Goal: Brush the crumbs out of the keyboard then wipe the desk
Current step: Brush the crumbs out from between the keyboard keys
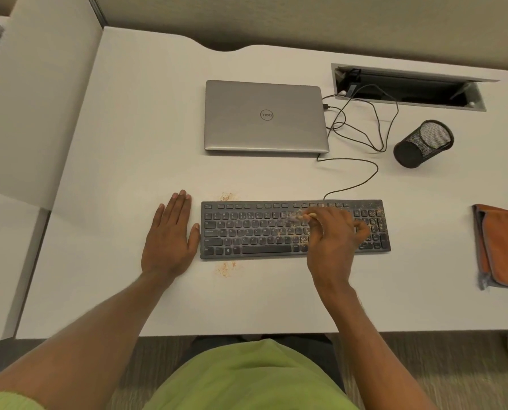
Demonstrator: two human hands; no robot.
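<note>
The left hand (170, 235) lay flat on the white tabletop (113, 143), fingers straight, just beside the left end of the long black keyboard (246, 232). Orange crumbs (225, 267) sat on the tabletop in front of and behind the keyboard, and more on its right keys. A shut silver laptop (266, 116) sat farther back. The right hand (335, 241) was over the keys, fingers curled round a thin pale brush (309, 216) that looked blurry. A black mesh cup (424, 143) sat farther right, and a folded orange cloth (504, 244) lay at the right edge.
</note>
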